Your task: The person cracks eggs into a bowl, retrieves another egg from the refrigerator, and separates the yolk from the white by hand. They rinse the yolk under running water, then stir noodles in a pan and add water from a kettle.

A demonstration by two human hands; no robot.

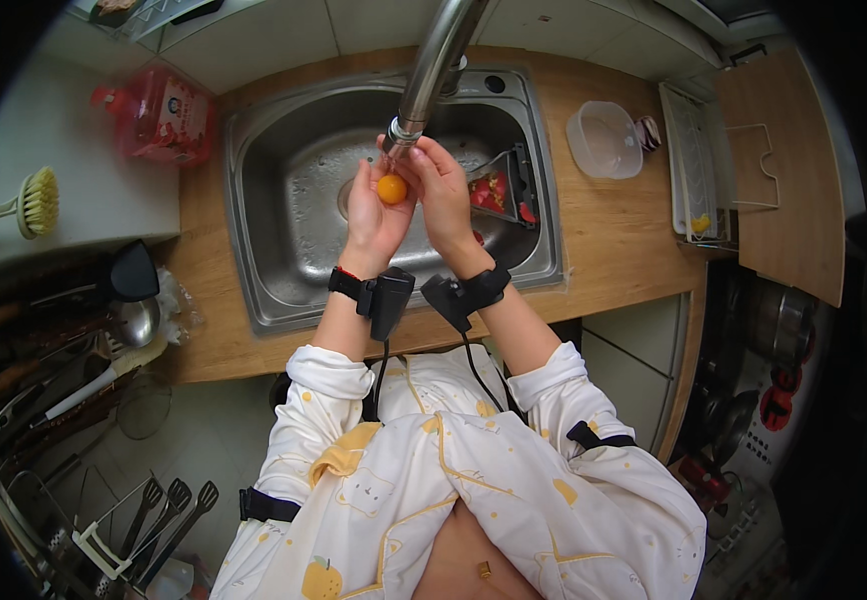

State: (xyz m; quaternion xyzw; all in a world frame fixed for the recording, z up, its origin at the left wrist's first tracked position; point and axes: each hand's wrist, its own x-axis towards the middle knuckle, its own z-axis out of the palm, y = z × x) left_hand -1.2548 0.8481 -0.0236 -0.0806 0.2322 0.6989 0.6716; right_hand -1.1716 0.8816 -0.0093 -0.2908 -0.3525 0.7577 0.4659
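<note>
Over the sink, my left hand [378,220] is cupped palm up with a small round orange fruit [392,189] resting in it. It looks like a little citrus or a yellow tomato; I cannot tell which. Close against it on the right, my right hand [444,195] has its fingers loosely bent and reaching up beside the faucet [416,110] tip, its thumb near the fruit. Both hands are directly below the spout, and a little water seems to run there. The metal sink [284,230] has wet drops on its bottom.
A black triangular strainer [524,185] with red scraps sits at the sink's right side. On the wooden counter stands a clear plastic tub [605,140]. Left are a red jug [166,118], a scrub brush [36,203] and several hanging utensils; right is a dish rack [694,150].
</note>
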